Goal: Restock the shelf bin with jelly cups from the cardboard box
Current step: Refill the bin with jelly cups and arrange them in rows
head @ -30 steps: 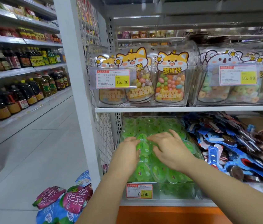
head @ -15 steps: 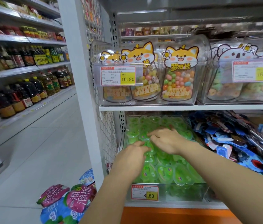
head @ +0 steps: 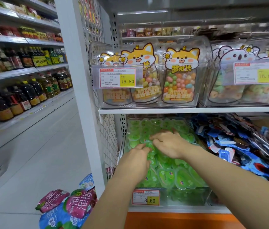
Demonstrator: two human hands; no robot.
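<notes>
Head view, lower shelf, read left to right.

1. Floor, left of the upright: snack bags [head: 67, 205] lie loose near my feet. I judge them a trip or crush hazard if I step back for the cardboard box, which is not in sight.

2. Left hand [head: 135, 161]: palm down on the jelly cups [head: 166, 176], toward the left side of the shelf bin [head: 186, 198], with the fingers curled into the pile. I cannot tell whether it pinches a cup, because the back of the hand hides the fingertips.

3. Jelly cups: green and sealed, they fill the bin and look heaped to the top of its front wall, above the price tag [head: 145, 197]. A pull toward me would likely tip the front row over that wall onto the floor.

4. Right hand [head: 170, 144]: palm down and further back, with the fingers bent over the cups and the fingertips close to those of the left hand. The grip is hidden here too, so I cannot tell. Hard pressing could split a film lid.

5. Right of the bin: blue packets [head: 246, 146] are piled just beside it. A sweep that way could push cups in among them and mix the stock.
</notes>
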